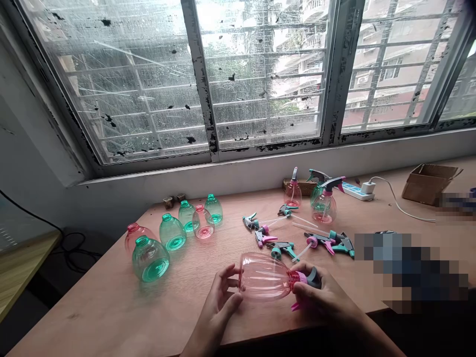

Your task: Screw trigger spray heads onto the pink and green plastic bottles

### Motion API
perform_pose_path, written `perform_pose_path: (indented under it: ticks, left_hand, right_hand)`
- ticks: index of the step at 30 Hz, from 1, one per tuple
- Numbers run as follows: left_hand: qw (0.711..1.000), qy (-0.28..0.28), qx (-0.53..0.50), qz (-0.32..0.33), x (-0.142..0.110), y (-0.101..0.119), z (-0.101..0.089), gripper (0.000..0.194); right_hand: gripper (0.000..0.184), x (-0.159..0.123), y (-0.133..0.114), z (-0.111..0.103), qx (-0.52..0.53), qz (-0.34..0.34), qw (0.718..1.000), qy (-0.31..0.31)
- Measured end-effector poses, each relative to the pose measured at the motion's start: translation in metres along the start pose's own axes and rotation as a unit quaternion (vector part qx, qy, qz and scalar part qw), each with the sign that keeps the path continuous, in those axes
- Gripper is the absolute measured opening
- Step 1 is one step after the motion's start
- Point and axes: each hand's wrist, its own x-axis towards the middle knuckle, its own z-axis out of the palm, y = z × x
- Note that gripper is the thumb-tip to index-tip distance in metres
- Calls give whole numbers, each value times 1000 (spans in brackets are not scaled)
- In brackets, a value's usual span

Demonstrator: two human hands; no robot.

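Note:
A clear pink spray bottle (265, 277) lies sideways between my hands above the table's front edge. My left hand (226, 297) grips its base with the fingers and thumb curled round it. At the neck, my right hand (316, 290) is closed on the pink collar and the grey and pink spray head (313, 277). Part of that head is hidden by the right fingers. Just beyond the bottle lie several loose trigger spray heads (284, 248) in grey, teal and pink, some with straws showing.
Several open green and pink bottles, including a green bottle (150, 260), stand at the left. Bottles with spray heads, one a pink bottle (324, 206), stand at the back. A power strip (357, 191) and cardboard box (427, 183) sit at the right; a blurred patch covers the right front.

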Motion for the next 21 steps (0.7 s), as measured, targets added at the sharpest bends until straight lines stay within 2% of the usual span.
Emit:
perform_pose_path:
  ticks: [5,13,21]
  left_hand:
    - [1000,4,-25,10,0,2,3,59]
    - [1000,-18,-11,6,0,1,0,61]
    - [997,-60,8,38,-3,5,1,64]
  right_hand:
    - [41,0,1,1,9,4,1000,6]
    - [43,1,-7,-1,11,-1,999,31]
    - [44,2,-6,-2,44,22,999,8]
